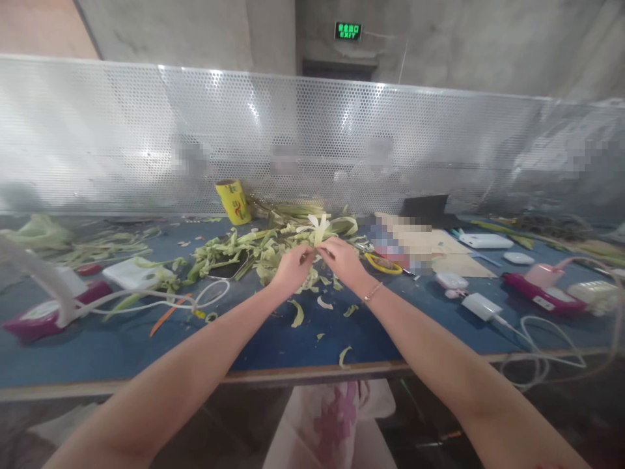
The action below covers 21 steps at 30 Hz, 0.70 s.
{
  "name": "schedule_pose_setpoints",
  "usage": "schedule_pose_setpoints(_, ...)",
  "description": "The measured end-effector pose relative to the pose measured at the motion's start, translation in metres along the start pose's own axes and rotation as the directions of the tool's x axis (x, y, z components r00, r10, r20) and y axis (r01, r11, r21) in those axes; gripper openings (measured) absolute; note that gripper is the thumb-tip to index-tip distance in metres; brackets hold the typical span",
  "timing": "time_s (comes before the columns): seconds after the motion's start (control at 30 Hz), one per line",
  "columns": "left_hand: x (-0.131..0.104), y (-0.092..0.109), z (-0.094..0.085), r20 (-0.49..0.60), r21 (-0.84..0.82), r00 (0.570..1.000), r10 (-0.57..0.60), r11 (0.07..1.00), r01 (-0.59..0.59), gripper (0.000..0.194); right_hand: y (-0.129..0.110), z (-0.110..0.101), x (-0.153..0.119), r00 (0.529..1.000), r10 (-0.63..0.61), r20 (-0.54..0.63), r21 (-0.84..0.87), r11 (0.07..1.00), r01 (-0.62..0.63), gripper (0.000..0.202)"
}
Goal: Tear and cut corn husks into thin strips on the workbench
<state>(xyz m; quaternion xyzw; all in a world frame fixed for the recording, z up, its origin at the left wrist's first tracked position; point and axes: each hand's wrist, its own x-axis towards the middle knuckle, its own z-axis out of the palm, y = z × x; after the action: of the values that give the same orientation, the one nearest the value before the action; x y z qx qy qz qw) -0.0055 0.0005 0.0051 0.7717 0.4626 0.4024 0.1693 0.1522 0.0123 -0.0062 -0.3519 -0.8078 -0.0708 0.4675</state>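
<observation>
A pale flower [319, 229] with long, whitish petals stands up between my hands over the middle of the table. My right hand [343, 258] pinches it low down, fingers closed. Close against it, the fingers of my left hand [295, 266] are also pinched together at the flower's base; their tips are partly hidden. Behind and to the left of my hands spreads a heap of light green leafy scraps [222, 253]. Curled green-white trimmings [296, 314] lie loose in front of my hands.
A yellow roll [234, 202] stands at the back before a perforated metal screen [273, 124]. Yellow-handled scissors [383, 264] and cardboard [452, 251] lie on the right. Purple-and-white power strips [541, 293] and white cables [527, 352] sit on both sides. The blue table [273, 352] ends near my body.
</observation>
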Motion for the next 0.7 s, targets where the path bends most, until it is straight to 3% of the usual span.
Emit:
schedule_pose_setpoints(0.43,-0.0003,-0.0004,0.0004,-0.022,0.146,0.988,0.150,0.978,-0.146,0.017,0.0013,-0.0036,0.0007,0.984,-0.073,0.164,-0.213,0.971,0.107,0.021)
schedule_pose_setpoints(0.7,0.0002,-0.0037,0.0025,-0.037,0.118,0.993,0.109,0.987,-0.104,0.020,-0.0030,-0.0064,0.0024,0.936,-0.077,0.343,-0.379,0.901,0.213,0.016)
